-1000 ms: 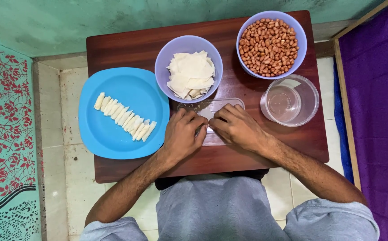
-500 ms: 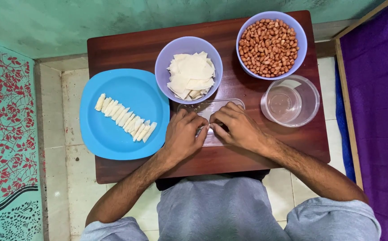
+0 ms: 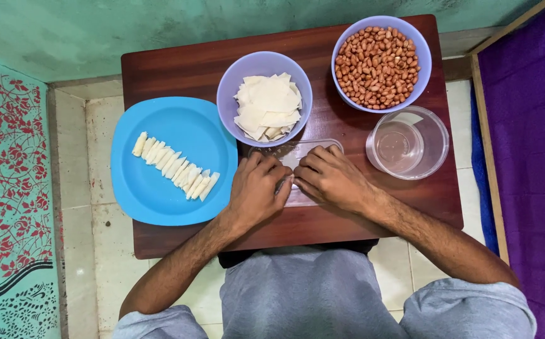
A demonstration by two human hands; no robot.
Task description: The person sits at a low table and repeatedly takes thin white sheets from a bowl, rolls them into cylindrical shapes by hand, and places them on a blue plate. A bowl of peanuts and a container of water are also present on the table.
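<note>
Centrally, both hands [image 3: 294, 182] crowd the clear tray [image 3: 297, 150] between bowls.

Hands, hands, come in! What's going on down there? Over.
Left hand and right hand together, fingers curled on a small pale wrapper piece over the clear plastic tray. Grip hidden. Nothing in the way.

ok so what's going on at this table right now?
A person sits at a small dark wooden table, both hands together over a clear plastic board. The left hand and right hand pinch a small pale piece between the fingertips; what it is cannot be told. A round blue plate holds a row of rolled white pieces. Behind are a lilac bowl of flat white wrappers, a lilac bowl of peanuts and a clear cup of water.
</note>
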